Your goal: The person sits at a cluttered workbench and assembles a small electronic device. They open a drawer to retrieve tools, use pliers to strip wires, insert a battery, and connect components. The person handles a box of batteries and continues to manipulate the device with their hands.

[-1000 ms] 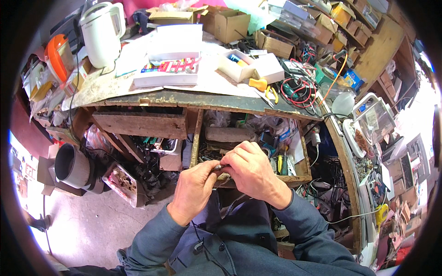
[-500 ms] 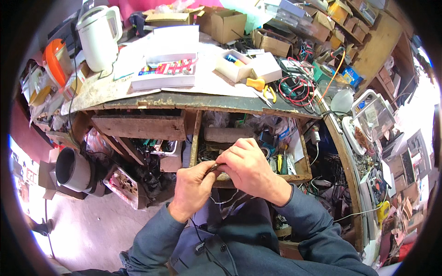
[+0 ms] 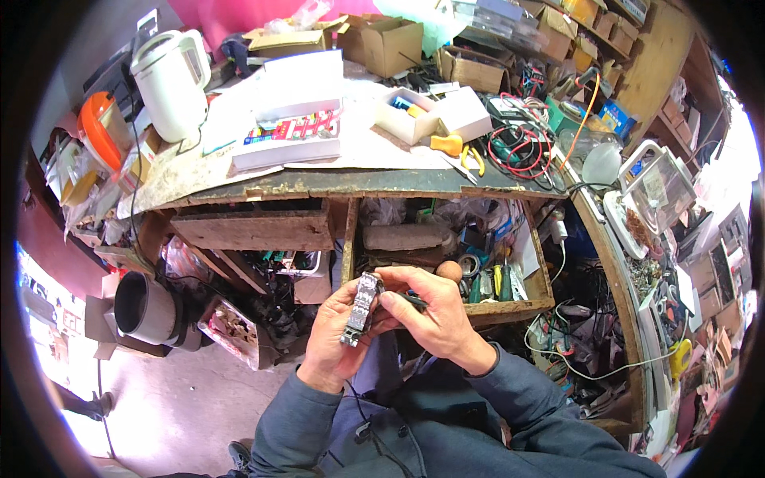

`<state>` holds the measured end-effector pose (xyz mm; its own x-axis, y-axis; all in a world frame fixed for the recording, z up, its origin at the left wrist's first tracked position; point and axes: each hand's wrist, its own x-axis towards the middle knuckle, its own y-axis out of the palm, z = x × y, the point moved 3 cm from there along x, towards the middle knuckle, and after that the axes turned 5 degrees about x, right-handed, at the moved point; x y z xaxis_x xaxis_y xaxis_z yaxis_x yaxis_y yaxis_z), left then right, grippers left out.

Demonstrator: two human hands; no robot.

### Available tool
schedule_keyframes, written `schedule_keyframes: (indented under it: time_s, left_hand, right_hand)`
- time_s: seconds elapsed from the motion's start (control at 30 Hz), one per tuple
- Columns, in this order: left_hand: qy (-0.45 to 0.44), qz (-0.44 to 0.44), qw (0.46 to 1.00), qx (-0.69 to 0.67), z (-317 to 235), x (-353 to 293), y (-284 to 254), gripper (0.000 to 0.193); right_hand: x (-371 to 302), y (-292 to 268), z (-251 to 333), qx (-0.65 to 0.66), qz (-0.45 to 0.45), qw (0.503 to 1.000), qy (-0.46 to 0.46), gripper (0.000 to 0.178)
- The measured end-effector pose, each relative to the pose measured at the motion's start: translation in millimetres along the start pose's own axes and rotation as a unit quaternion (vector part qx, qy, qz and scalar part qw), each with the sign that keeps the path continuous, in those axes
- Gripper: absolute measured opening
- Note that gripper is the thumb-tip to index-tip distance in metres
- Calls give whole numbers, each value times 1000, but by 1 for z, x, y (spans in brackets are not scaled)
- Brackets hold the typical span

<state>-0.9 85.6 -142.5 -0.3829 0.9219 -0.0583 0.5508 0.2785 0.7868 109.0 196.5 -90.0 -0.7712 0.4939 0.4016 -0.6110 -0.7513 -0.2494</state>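
Before my lap, a silvery metal link band (image 3: 362, 306), like a watch bracelet, is held upright between both hands. My left hand (image 3: 331, 338) is closed round its left side. My right hand (image 3: 434, 319) pinches its right edge with thumb and fingers. A slim dark piece (image 3: 415, 301) shows by the right fingers; its kind cannot be made out. Just beyond the hands, an open wooden drawer (image 3: 510, 306) holds screwdrivers (image 3: 497, 280), a roll of tape (image 3: 470, 264), a brown round knob (image 3: 449, 271) and a grey block (image 3: 409, 237).
On the bench stand a white box of small red packets (image 3: 291, 147), a small white box (image 3: 402, 119), yellow-handled pliers (image 3: 472, 162), red and black leads (image 3: 518, 151) and a white jug (image 3: 169, 88). At the left on the floor is a dark pot (image 3: 147, 307).
The hands have turned the band so that its patterned face shows, and the left hand has come lower. My view has shifted slightly, showing more of the drawer's tools.
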Motion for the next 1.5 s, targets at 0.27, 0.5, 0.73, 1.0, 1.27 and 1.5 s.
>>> schedule_keyframes:
  time_s: [0.27,0.5,0.73,1.0,1.27,1.5]
  left_hand:
    - [50,-20,998,-43,18,1,-11,43]
    - [154,-104,971,153,13,-3,-6,25]
    - [254,-42,900,350,-16,2,2,17]
    - [155,-27,963,217,-1,55,-13,17]
    - [159,-3,969,187,2,56,-20,19]
    - [140,2,980,138,-2,56,-19,21]
  right_hand:
    - [-7,19,-2,31,-71,995,58,14]
    - [-9,11,9,-105,-79,985,-108,13]
    - [-1,0,25,-128,-35,984,-116,14]
    - [33,-20,-12,-172,-23,966,-193,10]
    - [34,-15,-13,-153,-21,964,-217,12]
    - [35,-11,-12,-147,-27,968,-202,12]
